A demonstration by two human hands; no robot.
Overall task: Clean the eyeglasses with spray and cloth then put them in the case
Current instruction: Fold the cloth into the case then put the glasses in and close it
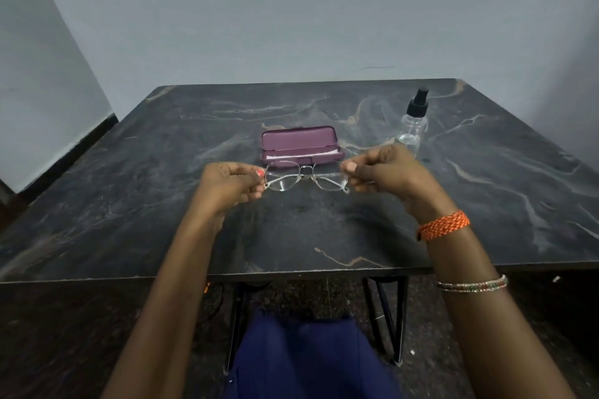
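Note:
Thin metal-framed eyeglasses (306, 179) with clear lenses hang just above the dark marble table (129, 172), held by both ends. My left hand (231, 183) pinches the left end and my right hand (385, 173) pinches the right end. Just behind the glasses lies a purple case (299, 142), lid open toward the wall, with something pale, perhaps a cloth, showing inside it. A clear spray bottle (413, 126) with a black pump top stands upright behind my right hand.
The table's front edge (291, 272) runs just below my forearms, with black metal legs underneath. A grey wall stands close behind the table. Bare tabletop stretches to the left and to the right of my hands.

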